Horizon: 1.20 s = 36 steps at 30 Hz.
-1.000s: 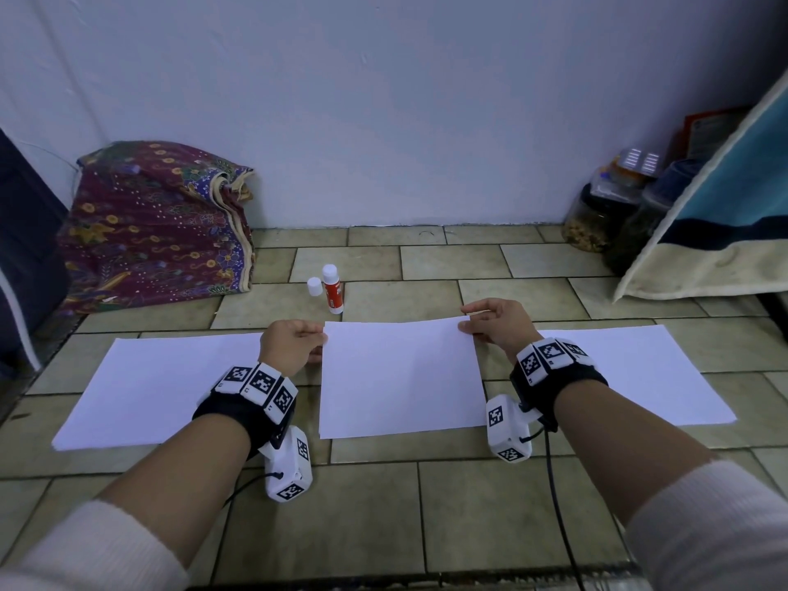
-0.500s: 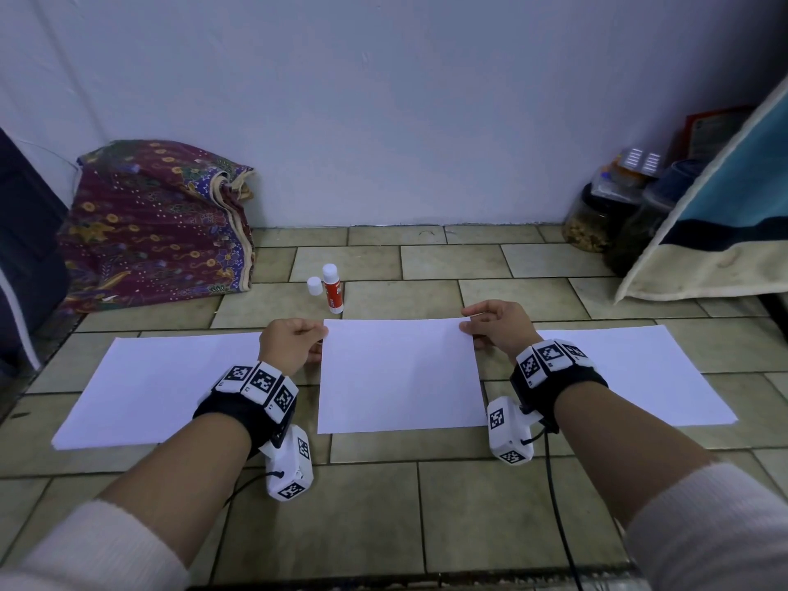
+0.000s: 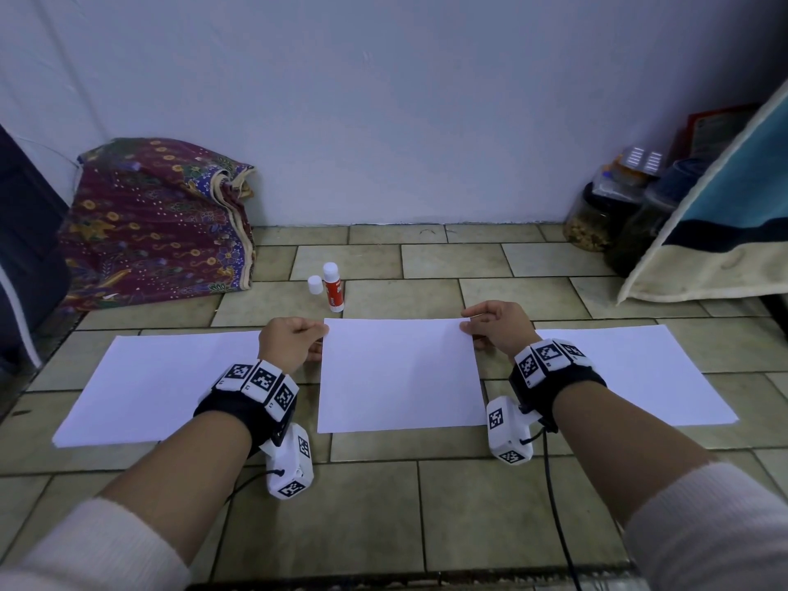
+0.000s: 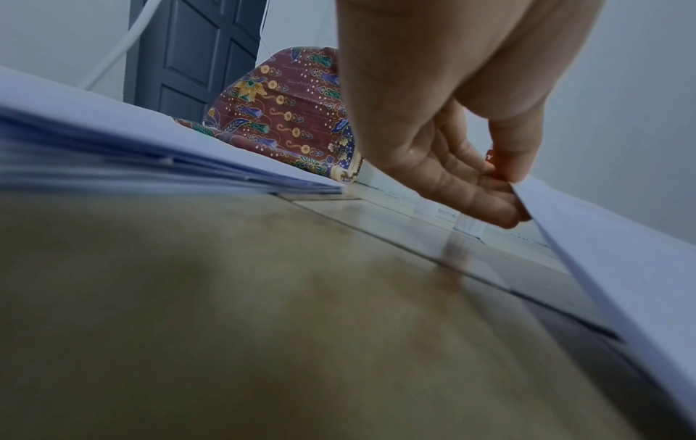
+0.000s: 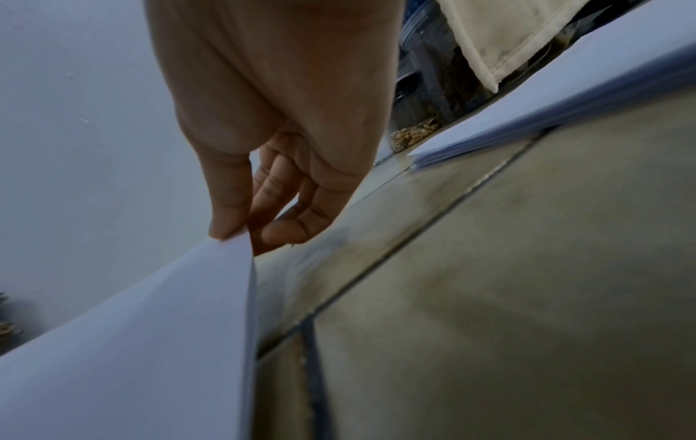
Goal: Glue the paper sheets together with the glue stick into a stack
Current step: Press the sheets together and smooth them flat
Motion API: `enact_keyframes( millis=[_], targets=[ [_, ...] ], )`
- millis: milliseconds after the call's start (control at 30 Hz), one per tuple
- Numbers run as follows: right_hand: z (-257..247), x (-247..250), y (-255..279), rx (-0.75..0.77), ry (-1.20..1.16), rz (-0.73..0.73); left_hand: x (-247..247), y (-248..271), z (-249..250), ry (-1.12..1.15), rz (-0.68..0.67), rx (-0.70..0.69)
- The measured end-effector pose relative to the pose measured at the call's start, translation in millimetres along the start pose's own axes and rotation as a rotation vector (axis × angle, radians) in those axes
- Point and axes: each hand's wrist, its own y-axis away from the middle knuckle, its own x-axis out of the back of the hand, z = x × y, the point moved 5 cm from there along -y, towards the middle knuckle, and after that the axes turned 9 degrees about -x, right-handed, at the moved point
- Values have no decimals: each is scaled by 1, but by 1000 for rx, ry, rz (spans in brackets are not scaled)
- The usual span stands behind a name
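Observation:
A white paper sheet [image 3: 398, 375] is held between both hands, its far edge raised a little off the tiled floor. My left hand [image 3: 294, 341] pinches its far left corner [image 4: 527, 193] between thumb and fingers. My right hand [image 3: 490, 326] pinches the far right corner [image 5: 235, 241]. A paper stack [image 3: 157, 386] lies to the left, seen as several layers [image 4: 113, 160] in the left wrist view. Another paper stack [image 3: 639, 373] lies to the right [image 5: 527, 119]. The red-labelled glue stick [image 3: 332, 287] stands uncapped beyond the sheet, its white cap [image 3: 314, 285] beside it.
A patterned cloth bundle [image 3: 157, 223] lies against the wall at the back left. Jars [image 3: 597, 215] and a blue and cream cloth [image 3: 725, 232] stand at the back right. A dark door [image 4: 196, 56] is at the far left. Cables run from the wrist cameras.
The sheet between my hands has shifted slightly toward me and squared up; both hands keep pinching its far corners. The stacks and glue stick have not moved.

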Motion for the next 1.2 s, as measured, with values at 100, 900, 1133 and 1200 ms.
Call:
enact_keyframes(
  millis=[100, 900, 1133, 1200],
  targets=[
    [-1, 0, 1, -4, 78, 37, 1, -1, 0, -70, 0, -2],
    [-16, 7, 3, 6, 603, 256, -33, 18, 29, -712, -409, -343],
    [-42, -46, 40, 254, 868, -47, -48, 31, 34, -898, -623, -307],
    [-38, -65, 49, 241, 1008, -146, -49, 32, 38, -950, -657, -314]
  ],
)
